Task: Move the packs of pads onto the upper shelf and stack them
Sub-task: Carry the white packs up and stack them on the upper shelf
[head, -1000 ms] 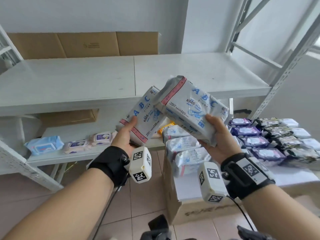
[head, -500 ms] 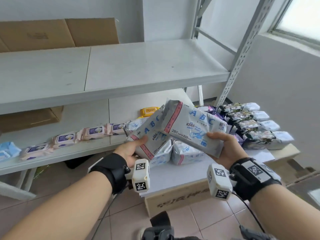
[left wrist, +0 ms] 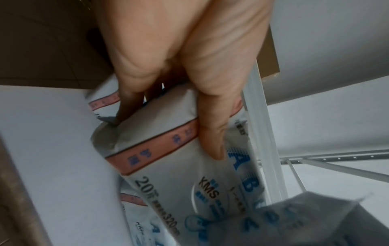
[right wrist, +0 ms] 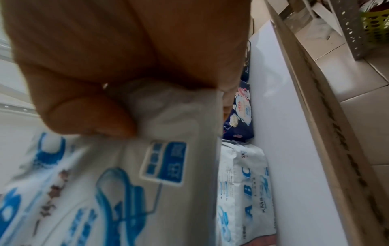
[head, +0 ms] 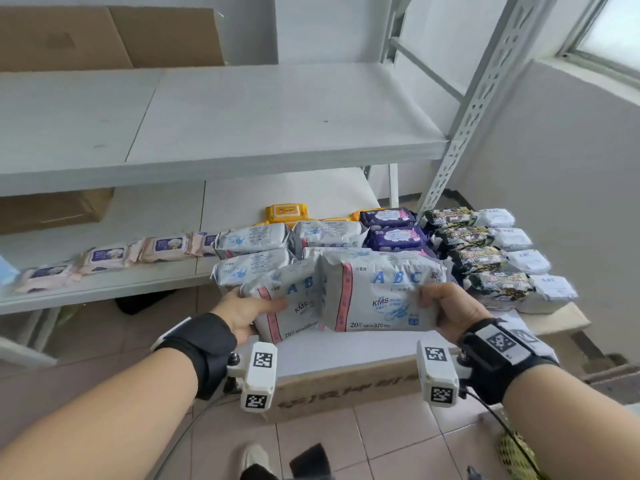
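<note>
Bare upper shelf point(head: 277, 126), both hands point(head: 242, 311) gripping ABC packs point(head: 377, 292) below its front edge

Upper shelf point(head: 277, 126) carries flattened cardboard point(head: 104, 36) at its back. Lower shelf point(head: 145, 216) carries a row of pink packs point(head: 138, 251) and a brown box point(head: 52, 209). White board point(head: 346, 351) on a carton point(head: 346, 393) carries white point(head: 252, 239), purple point(head: 394, 237) and dark packs point(head: 464, 237).

The head camera looks forward and down over both forearms toward the shelf point(head: 277, 133). Each wrist camera peers along its palm, very close (blurred in places): the left at its pack point(left wrist: 189, 166), the right at its pack point(right wrist: 105, 183). All views share these packs.
</note>
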`<state>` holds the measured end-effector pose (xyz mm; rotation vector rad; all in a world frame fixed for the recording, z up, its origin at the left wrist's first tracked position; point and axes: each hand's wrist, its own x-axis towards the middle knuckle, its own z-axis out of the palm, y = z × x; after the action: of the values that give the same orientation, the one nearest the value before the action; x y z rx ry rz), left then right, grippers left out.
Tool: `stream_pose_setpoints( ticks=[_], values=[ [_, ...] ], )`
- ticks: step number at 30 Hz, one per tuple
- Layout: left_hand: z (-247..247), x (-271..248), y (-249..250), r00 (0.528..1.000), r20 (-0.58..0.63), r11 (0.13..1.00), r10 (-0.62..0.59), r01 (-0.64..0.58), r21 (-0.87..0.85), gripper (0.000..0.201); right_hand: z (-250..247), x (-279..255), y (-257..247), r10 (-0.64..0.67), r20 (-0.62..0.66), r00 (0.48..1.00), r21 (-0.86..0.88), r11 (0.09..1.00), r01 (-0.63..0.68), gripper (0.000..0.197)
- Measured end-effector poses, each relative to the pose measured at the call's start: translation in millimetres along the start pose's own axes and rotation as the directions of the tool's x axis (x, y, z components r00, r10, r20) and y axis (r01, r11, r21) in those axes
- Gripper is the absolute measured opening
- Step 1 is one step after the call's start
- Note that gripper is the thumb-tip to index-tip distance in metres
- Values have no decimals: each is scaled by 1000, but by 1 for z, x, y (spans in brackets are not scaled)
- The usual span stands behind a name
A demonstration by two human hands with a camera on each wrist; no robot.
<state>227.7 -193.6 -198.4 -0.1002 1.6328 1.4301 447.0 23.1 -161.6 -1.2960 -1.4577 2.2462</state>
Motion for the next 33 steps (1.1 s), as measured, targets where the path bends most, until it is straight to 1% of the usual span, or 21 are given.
stream_pose_setpoints(
  ticks=[2, 5, 7, 10, 12, 14, 16, 19, 23, 24, 26, 28, 31, 33],
  values=[
    [-2, -5, -17, 998, -55, 1000, 13, -13, -2, 63, -13, 5, 7, 28, 13, 1000, -22, 999, -28, 21],
    [-12, -17, -44, 993, -116, 1000, 6, -7, -12, 64, -26, 14, 20, 77, 25, 997, -11, 997, -76, 22],
    [-22, -23, -61, 987, -159, 1000, -15, 14, -10, 63, -32, 22, 33, 111, 5, 994, -2, 994, -111, 21],
    [-35, -22, -86, 975, -220, 1000, -26, 26, -3, 65, -40, 34, 53, 148, -60, 987, -27, 988, -150, 24],
    [-39, -17, -98, 967, -255, 999, -17, 24, 23, 69, -42, 43, 65, 160, -55, 986, -35, 986, -162, 29],
    [-41, -9, -106, 963, -269, 998, 3, 13, 56, 72, -41, 53, 79, 130, -30, 991, -22, 991, -131, 43],
    [-42, 1, -112, 959, -282, 996, 40, -16, 87, 73, -38, 63, 91, 59, -14, 998, 1, 998, -59, 58],
    [-44, 16, -118, 947, -301, 990, 108, -74, 121, 71, -33, 76, 107, -13, 19, 1000, 24, 1000, 13, 72],
    [-57, 33, -120, 952, -258, 972, 166, -113, 208, 75, -39, 96, 125, -44, 32, 998, -41, 998, 46, 90],
    [-61, 37, -120, 956, -239, 961, 172, -109, 253, 79, -42, 100, 129, -45, 13, 999, -71, 996, 46, 90],
    [-69, 43, -119, 960, -209, 940, 185, -111, 323, 84, -47, 105, 135, -54, -54, 997, -142, 989, 46, 82],
    [-75, 49, -119, 952, -227, 932, 206, -121, 341, 81, -48, 106, 141, -81, -92, 992, -209, 976, 61, 74],
    [-77, 55, -120, 939, -261, 921, 225, -117, 372, 76, -44, 104, 149, -164, -12, 986, -272, 950, 154, 79],
    [-75, 57, -121, 934, -274, 913, 229, -109, 392, 75, -40, 104, 152, -182, -11, 983, -309, 936, 170, 81]
  ],
)
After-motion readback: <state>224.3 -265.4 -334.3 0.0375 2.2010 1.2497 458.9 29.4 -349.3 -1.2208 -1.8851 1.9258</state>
